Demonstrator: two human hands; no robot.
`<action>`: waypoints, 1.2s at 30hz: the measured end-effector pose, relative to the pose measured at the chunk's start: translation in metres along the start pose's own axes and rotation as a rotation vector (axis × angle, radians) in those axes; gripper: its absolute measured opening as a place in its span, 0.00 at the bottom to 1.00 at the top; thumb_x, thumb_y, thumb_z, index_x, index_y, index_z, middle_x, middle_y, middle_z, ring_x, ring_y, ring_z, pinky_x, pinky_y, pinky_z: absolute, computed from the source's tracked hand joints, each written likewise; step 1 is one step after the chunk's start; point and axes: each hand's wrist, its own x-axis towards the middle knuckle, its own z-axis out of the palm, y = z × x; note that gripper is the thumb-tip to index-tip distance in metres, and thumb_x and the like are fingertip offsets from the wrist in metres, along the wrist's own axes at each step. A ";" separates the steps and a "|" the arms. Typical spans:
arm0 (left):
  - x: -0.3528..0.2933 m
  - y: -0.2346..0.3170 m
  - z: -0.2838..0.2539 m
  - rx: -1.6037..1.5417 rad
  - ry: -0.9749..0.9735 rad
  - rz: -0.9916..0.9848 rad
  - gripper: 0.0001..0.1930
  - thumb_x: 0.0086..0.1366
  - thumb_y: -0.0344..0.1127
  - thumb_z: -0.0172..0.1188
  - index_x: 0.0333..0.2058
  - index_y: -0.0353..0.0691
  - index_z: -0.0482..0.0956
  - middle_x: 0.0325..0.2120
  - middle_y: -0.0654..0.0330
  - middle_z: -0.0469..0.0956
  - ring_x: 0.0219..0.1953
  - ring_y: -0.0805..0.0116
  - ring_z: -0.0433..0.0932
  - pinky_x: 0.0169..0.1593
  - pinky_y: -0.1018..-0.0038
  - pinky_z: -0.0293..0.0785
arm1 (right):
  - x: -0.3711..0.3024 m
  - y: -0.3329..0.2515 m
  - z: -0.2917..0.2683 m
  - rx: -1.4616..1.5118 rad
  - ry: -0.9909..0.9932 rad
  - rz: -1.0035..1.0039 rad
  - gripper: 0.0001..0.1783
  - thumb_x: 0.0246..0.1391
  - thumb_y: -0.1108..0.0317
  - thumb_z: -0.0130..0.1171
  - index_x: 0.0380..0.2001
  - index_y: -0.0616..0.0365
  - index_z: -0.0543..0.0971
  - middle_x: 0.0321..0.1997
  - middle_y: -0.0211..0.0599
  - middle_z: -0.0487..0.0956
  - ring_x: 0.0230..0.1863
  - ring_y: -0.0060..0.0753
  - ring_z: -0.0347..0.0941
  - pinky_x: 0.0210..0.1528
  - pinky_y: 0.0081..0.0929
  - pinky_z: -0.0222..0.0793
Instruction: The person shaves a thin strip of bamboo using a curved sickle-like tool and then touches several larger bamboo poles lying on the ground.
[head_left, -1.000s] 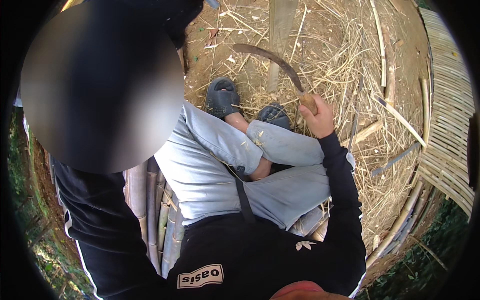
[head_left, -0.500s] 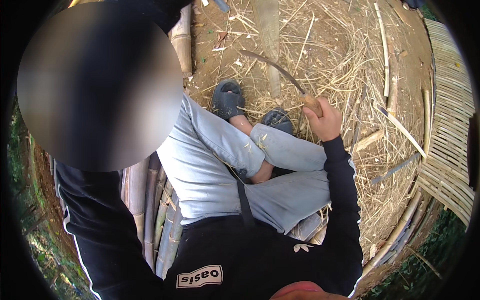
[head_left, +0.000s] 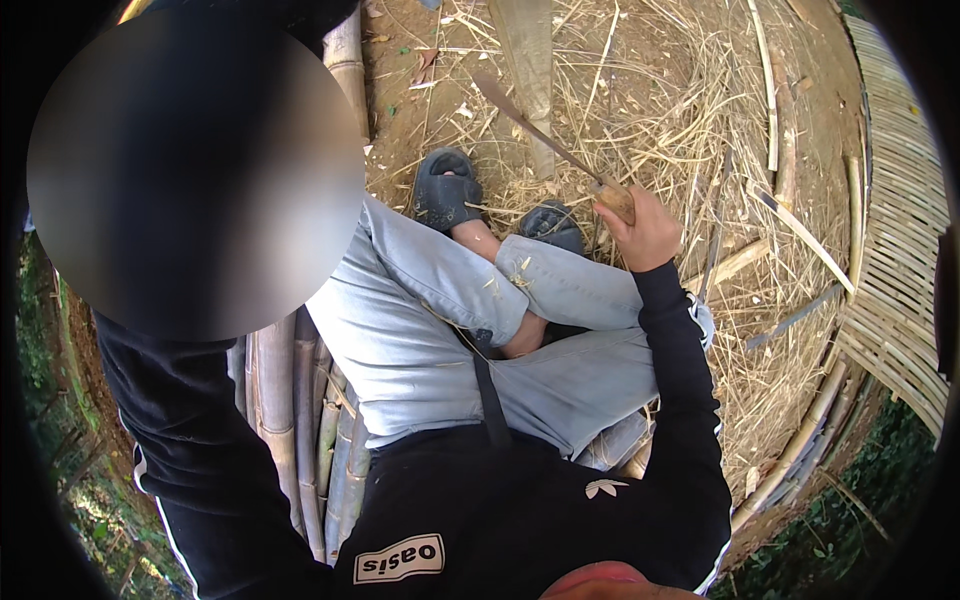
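My right hand (head_left: 648, 230) is closed around the wooden handle (head_left: 613, 199) of a curved knife (head_left: 545, 137). Its long, dark blade points away and to the left, above the littered ground. Beneath the blade lie my dark slippers (head_left: 447, 195) and part of a flat wooden board (head_left: 527, 60). My left arm (head_left: 190, 420) reaches up in a black sleeve into a large blurred disc, which hides the left hand and whatever it may touch. My crossed legs (head_left: 430, 290), in light jeans, fill the middle.
Bamboo poles (head_left: 273, 390) lie at my left, with another bamboo pole (head_left: 345, 80) farther ahead. Straw-like shavings (head_left: 680, 120) and split strips (head_left: 800, 235) cover the ground. A woven bamboo panel (head_left: 900, 220) stands along the right. Dark cloth shows at the top left.
The knife has turned slightly in my right hand, its blade tip swinging farther up and its flat showing more. The whole view has shifted a little.
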 end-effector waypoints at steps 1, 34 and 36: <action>-0.001 0.000 -0.001 0.005 0.007 0.006 0.28 0.66 0.61 0.42 0.23 0.40 0.66 0.10 0.70 0.55 0.10 0.81 0.55 0.17 0.81 0.60 | -0.001 -0.002 0.000 -0.004 -0.006 0.054 0.26 0.41 0.46 0.70 0.33 0.56 0.77 0.22 0.34 0.77 0.20 0.33 0.74 0.21 0.26 0.69; -0.018 0.006 0.000 0.033 0.097 0.034 0.25 0.68 0.57 0.43 0.24 0.41 0.66 0.11 0.71 0.54 0.11 0.81 0.53 0.17 0.81 0.58 | 0.038 -0.041 -0.039 0.443 -0.138 0.175 0.10 0.45 0.65 0.66 0.22 0.56 0.75 0.15 0.41 0.71 0.17 0.45 0.71 0.20 0.32 0.64; -0.019 0.006 0.001 0.046 0.101 0.043 0.24 0.68 0.57 0.43 0.24 0.41 0.66 0.11 0.71 0.54 0.11 0.81 0.53 0.17 0.81 0.58 | 0.039 -0.038 -0.039 0.392 -0.198 0.157 0.11 0.45 0.66 0.66 0.20 0.56 0.74 0.14 0.40 0.70 0.16 0.44 0.70 0.19 0.31 0.63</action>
